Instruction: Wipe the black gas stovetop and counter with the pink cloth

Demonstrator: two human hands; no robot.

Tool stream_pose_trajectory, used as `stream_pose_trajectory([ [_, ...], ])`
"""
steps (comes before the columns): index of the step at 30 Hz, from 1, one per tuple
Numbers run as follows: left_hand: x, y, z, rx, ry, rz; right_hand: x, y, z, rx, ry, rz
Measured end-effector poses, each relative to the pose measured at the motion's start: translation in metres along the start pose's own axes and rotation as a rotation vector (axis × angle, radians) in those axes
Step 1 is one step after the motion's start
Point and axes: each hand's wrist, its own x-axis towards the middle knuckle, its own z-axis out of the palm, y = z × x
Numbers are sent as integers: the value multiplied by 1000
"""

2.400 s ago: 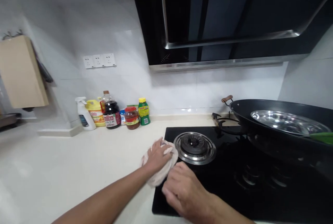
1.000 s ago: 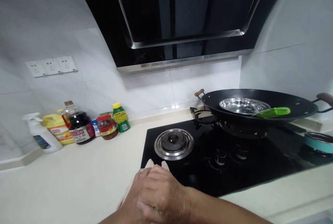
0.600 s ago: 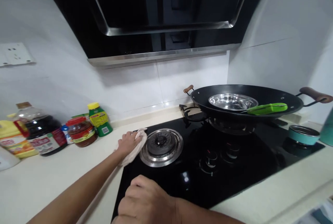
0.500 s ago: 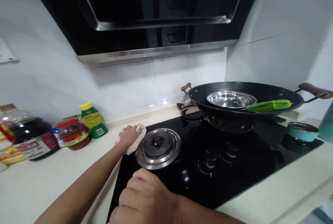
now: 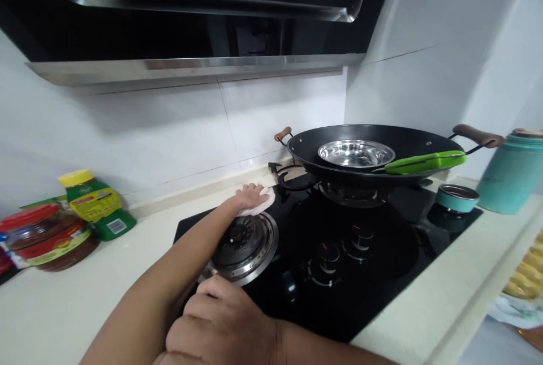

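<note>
Left hand point(image 5: 250, 197) is palm-down on a white cloth point(image 5: 266, 203) at the back edge of the stove point(image 5: 314, 308), just behind the left burner point(image 5: 268, 240). Can't really tell if it's gripping. Right hand point(image 5: 218, 320) is balled up closer in, wok point(image 5: 411, 137) farther right.

Partly lost from sight around the cooktop point(image 5: 297, 303)
At the cooktop's rear left edge, the left hand point(image 5: 251, 196) covers part of the cloth point(image 5: 268, 202), its grip unclear; nearer, the left forearm point(image 5: 178, 263) hides part of the burner point(image 5: 259, 246). Over the front left corner, the right hand point(image 5: 214, 320) conceals its own fingertips. Left of the cooktop, the green bottle point(image 5: 95, 209) has unreadable print; above, the range hood point(image 5: 169, 37) is cropped.
</note>
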Motion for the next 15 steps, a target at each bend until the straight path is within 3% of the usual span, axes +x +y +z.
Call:
stream_pose_trajectory([
  [7,-22,75,7,-9,-110,234,9,-6,-13,16,72,173],
  [15,-67,138,16,-33,-79,394,15,2,-28,20,74,102],
])
